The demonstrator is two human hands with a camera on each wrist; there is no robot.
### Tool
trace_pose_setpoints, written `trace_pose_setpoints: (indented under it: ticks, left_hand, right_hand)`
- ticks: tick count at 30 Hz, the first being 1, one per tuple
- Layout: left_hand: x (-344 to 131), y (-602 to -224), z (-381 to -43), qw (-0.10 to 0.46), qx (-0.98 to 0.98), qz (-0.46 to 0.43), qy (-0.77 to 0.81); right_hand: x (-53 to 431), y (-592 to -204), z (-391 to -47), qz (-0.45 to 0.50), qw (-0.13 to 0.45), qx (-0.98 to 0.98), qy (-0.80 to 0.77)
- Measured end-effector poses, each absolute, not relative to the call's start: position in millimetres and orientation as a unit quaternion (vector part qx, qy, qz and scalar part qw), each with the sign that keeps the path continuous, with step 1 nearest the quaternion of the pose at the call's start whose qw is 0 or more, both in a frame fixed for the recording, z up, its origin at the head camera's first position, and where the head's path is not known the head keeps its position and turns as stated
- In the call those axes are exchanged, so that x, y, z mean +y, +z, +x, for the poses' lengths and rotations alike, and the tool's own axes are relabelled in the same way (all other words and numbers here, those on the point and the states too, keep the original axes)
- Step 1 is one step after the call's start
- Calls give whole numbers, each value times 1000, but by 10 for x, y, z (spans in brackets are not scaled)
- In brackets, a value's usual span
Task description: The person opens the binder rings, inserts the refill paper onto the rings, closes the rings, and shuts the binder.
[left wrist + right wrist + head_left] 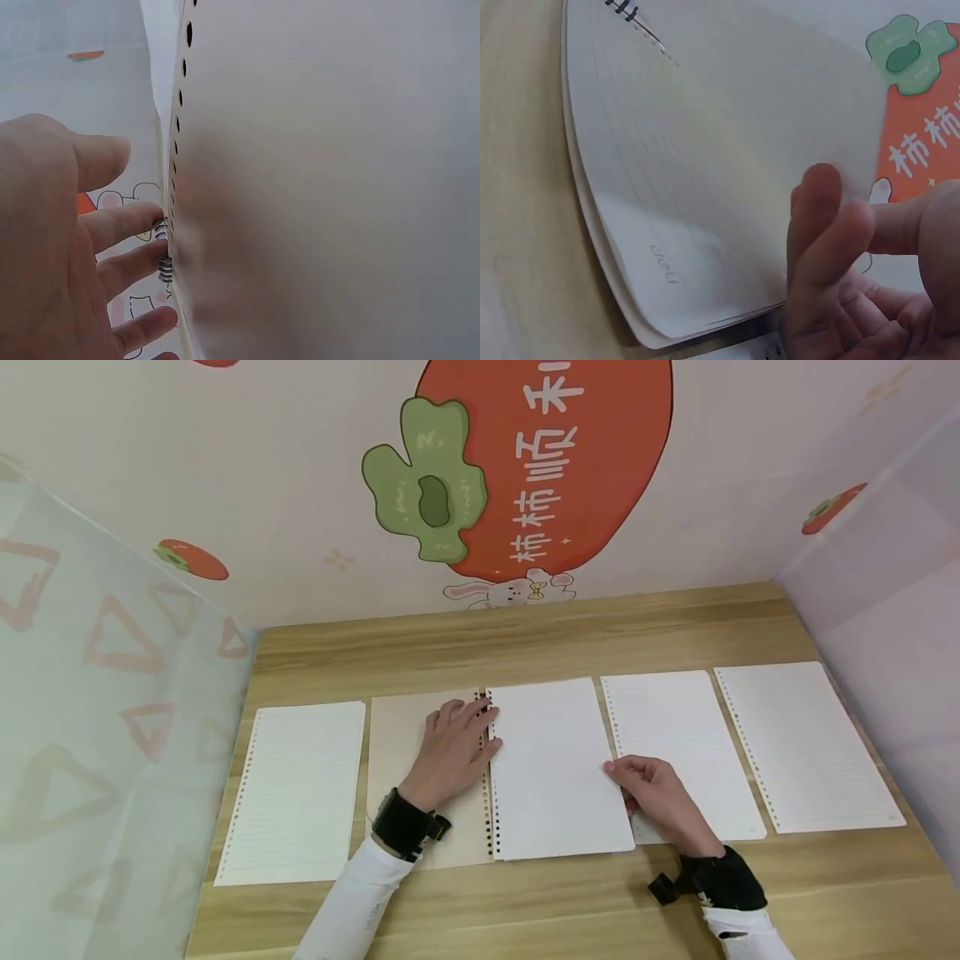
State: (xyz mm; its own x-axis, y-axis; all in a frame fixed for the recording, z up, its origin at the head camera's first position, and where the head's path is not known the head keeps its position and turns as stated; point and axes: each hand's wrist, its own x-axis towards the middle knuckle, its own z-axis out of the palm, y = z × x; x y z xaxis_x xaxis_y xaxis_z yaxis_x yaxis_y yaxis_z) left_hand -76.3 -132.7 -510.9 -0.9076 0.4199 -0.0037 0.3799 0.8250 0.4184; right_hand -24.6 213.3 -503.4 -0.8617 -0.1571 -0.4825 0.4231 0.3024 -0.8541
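A ring-bound notebook lies spread on the table, its beige left side (393, 760) facing up and white lined sheets on its right. My left hand (446, 747) rests across the spine with spread, loosely bent fingers. In the left wrist view, these fingertips touch the metal rings (165, 268) beside a punched sheet edge. My right hand (652, 793) pinches the right edge of the top white sheet (555, 768) between thumb and fingers. The right wrist view has the page (705, 172) bowed up, with "deli" printed near the corner of a lined page.
Loose punched sheets lie in a row on the wooden table (525, 910): one pile (296, 793) to the left, another sheet (675, 718) partly under my right hand, and one (806, 743) at far right. A patterned wall (300, 468) stands behind.
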Motion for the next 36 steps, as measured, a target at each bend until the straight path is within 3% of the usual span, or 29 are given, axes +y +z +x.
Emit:
trace_pose_setpoints:
  ticks: [9, 26, 36]
  left_hand:
    - [-1318, -5125, -743, 56, 953, 210, 213]
    - [-1358, -5062, -780, 59, 951, 196, 230]
    - [-1275, -4967, -378, 82, 926, 275, 245]
  right_hand:
    - [2164, -4978, 6, 17, 287, 778, -558]
    - [2203, -4973, 55, 20, 193, 837, -512]
    - [2217, -5012, 68, 3, 153, 868, -473]
